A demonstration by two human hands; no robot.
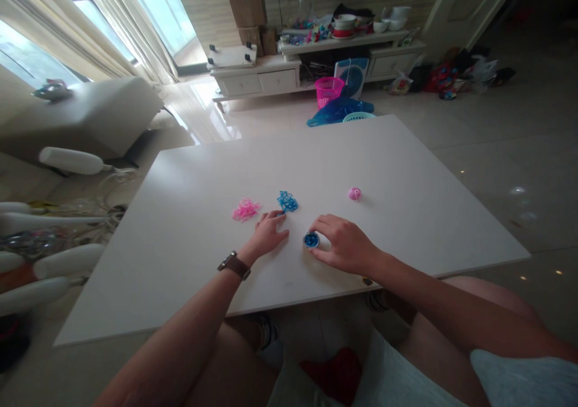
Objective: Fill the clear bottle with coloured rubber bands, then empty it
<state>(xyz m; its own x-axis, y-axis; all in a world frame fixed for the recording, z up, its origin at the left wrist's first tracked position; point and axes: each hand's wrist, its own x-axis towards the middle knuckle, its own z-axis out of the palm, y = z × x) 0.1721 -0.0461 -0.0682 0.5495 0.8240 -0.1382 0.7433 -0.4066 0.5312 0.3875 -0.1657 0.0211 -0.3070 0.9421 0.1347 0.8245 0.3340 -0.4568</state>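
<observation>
On the white table (343, 154), my right hand (347, 242) grips a small round container (304, 244) between thumb and index finger. Blue pieces (311, 239) fill the container, which stands upright on the tabletop. My left hand (270, 231), wearing a dark wristband, lies with its thumb apart from its fingers. Its fingertips touch the near edge of a loose pile of thin blue pieces (287, 200). Left of that pile lies a similar heap of pink pieces (246, 209). A small pink ball-shaped object (355, 194) rests farther back on the right. The pieces are too small to name exactly.
A small dark and yellow object (367, 281) lies at the table's front edge, by my right forearm. Beyond the table are a pink basket (329, 92) and a low white cabinet (280, 82). White bottle-shaped objects (72, 160) stand at the left.
</observation>
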